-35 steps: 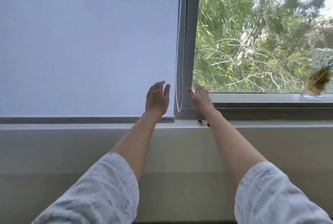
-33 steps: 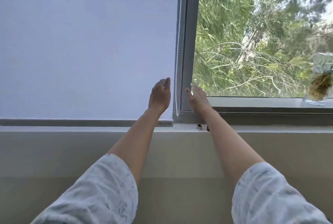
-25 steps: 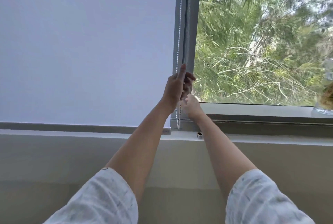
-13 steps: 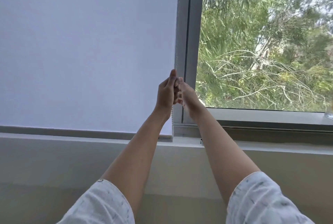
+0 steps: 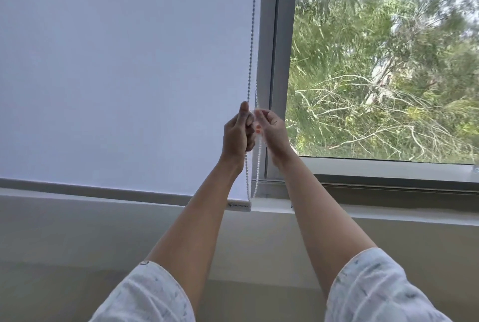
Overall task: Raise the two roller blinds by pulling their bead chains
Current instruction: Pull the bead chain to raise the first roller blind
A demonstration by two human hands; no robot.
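A white roller blind (image 5: pixel 124 75) covers the left window down to the sill, with its bottom bar (image 5: pixel 239 206) just above the ledge. Its white bead chain (image 5: pixel 252 36) hangs as a loop along the blind's right edge. My left hand (image 5: pixel 237 133) is shut on the left strand of the chain, thumb pointing up. My right hand (image 5: pixel 272 131) is beside it, fingers pinched on the right strand; it is motion-blurred. The loop's lower end (image 5: pixel 252 184) dangles below both hands. The right window (image 5: pixel 383 62) shows no blind in view.
A grey window frame post (image 5: pixel 278 62) stands right behind the chain. A pale sill ledge (image 5: pixel 375 214) runs across below the windows, with a beige wall (image 5: pixel 77 238) under it. Trees fill the right pane.
Both hands rose from the sill, came together at the chain and closed on its strands. The blind's bottom bar still sits at the sill.
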